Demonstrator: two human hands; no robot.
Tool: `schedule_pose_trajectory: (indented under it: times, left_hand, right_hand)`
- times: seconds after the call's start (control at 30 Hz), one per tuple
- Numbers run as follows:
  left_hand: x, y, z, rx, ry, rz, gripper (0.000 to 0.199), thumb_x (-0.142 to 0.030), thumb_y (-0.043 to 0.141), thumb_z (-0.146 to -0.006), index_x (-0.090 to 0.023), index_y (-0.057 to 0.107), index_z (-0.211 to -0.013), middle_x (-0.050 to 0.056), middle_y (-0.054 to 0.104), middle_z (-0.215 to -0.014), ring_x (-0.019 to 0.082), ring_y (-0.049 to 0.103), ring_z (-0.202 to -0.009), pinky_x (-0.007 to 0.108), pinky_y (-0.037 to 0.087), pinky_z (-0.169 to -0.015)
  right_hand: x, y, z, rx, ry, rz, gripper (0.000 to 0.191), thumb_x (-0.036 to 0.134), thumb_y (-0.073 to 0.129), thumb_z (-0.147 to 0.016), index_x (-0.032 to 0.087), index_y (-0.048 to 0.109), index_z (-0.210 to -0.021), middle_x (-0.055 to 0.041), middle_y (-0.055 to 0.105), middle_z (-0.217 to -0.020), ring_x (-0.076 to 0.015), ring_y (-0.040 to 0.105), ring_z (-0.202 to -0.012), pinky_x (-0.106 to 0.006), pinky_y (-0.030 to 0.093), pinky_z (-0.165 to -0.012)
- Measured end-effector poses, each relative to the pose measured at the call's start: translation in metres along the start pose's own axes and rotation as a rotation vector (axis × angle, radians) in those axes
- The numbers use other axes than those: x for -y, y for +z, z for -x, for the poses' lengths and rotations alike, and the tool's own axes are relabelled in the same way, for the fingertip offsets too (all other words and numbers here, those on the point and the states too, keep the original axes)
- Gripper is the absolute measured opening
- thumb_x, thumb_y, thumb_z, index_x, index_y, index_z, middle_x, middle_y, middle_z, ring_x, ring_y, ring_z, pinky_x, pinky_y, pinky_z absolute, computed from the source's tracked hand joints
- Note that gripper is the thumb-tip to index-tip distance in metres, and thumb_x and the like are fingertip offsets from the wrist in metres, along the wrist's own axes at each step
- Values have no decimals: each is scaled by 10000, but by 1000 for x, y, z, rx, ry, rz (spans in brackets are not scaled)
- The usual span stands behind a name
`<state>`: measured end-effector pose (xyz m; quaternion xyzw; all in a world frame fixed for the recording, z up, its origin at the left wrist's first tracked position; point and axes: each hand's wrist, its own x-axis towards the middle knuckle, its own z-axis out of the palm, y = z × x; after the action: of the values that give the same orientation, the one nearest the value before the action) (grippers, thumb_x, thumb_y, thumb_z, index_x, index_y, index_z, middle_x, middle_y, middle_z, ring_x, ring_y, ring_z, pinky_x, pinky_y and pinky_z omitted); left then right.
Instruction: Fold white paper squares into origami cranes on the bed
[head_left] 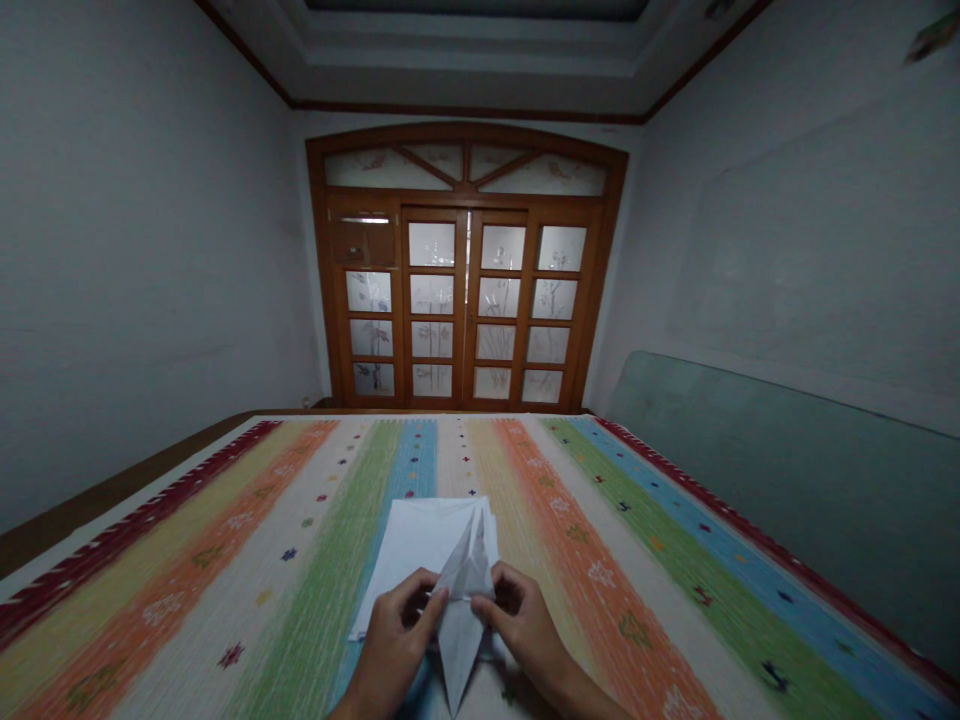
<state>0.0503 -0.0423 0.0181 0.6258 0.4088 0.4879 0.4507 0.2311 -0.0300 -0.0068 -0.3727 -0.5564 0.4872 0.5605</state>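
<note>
A folded piece of white paper (463, 625), shaped like a long narrow diamond, is held between both hands just above the table. Its upper end is split into narrow points, and the lower end tapers to a single tip. My left hand (401, 630) pinches its left edge near the middle, thumb on top. On the opposite edge, my right hand (525, 620) pinches it in the same way. Behind the folded paper, a stack of white paper sheets (416, 545) lies on the tablecloth, partly covered by the folded piece and my left hand.
A striped, multicoloured tablecloth (300, 540) covers the wide table. Beyond its far edge stand wooden doors with glass panes (468, 300). A pale green board (787, 460) runs along the right side, and white walls rise on both sides.
</note>
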Motion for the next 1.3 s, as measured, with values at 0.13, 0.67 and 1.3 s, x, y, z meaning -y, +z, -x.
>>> schedule_pose_trajectory:
  times: [0.13, 0.67, 1.3]
  left_hand:
    - [2, 0, -1, -103, 24, -40, 386, -561, 720, -810, -187, 707, -900, 27, 704, -763, 206, 641, -695, 257, 482, -627]
    - [6, 1, 0, 20, -26, 80, 487, -472, 716, -826, -224, 600, -1229, 19, 628, -896, 136, 606, -577, 237, 508, -507]
    - [5, -4, -5, -18, -69, 121, 412, -415, 804, -696, -197, 756, -1043, 63, 698, -936, 208, 642, -744, 278, 528, -625]
  right_hand:
    - [2, 1, 1, -15, -22, 22, 497, 590, 815, -675, 208, 500, -648, 41, 488, -626, -134, 440, -596, -238, 354, -556]
    - [5, -2, 0, -4, -26, 15, 497, 651, 751, -733, 201, 543, -702, 40, 527, -626, -139, 475, -587, -246, 365, -560]
    - [1, -1, 5, 8, -9, -46, 508, 486, 805, -755, 228, 618, -1152, -38, 669, -923, -189, 688, -733, -255, 513, -613]
